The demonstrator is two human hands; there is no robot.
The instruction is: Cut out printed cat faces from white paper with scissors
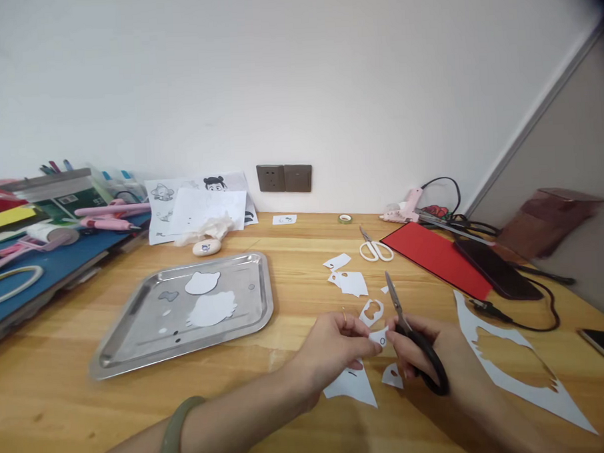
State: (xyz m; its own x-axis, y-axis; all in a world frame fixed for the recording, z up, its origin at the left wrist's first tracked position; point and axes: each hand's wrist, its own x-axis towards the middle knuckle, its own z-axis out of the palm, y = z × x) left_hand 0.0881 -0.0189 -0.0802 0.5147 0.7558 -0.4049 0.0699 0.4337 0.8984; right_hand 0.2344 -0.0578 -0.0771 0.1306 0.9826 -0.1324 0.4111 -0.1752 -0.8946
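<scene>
White paper (377, 338) bearing a small ring is sitting between two hands, the left hand (327, 349) pinching it tightly between thumb and finger, while the right hand (432, 344) is steadying its right edge with its fingertips and holding black scissors (428, 361), the blades pointing up and away beyond the grip. A cut scrap (367, 318) is lying just beyond the pinched piece, while a larger sheet (352, 390) and a holed scrap (389, 380) are lying just nearer than it. Farther beyond the grip, white scissors (375, 244) are resting near red card (436, 257), and a pink glue gun (406, 208) is standing behind them. Well left of the grip, a metal tray (137, 340) is holding paper cutouts (211, 309); to the grip's right, a paper frame (550, 402) is spreading across the table (304, 280)
</scene>
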